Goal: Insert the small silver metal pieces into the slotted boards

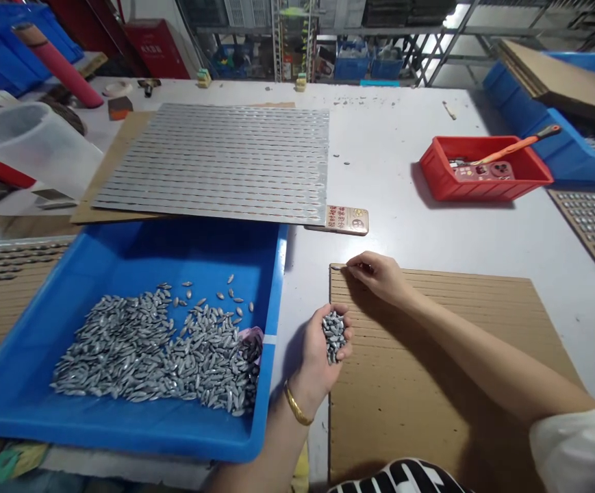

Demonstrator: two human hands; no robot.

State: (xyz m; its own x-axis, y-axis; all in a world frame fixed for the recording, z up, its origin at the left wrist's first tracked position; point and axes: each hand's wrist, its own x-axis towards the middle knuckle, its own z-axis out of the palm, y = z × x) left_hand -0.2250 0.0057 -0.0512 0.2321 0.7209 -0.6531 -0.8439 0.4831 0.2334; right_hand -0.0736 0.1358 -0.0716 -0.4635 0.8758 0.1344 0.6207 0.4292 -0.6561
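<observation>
While in the left hand [312, 356], shiny grey spindle-shaped metal pellets [333, 335]

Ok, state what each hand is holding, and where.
The left hand cups grey pellets in its palm; the right hand pinches, in its fingers, what seems one pellet, too small to be sure.

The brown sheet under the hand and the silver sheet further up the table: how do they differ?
The brown grooved cardboard sheet shows bare rows, while the silver sheet has its rows covered in grey metallic pieces. The brown sheet lies on the white table, whereas the silver sheet sits on more cardboard. The right hand touches the brown sheet's far edge; no hand touches the silver sheet. Both are flat, with parallel rows.
</observation>
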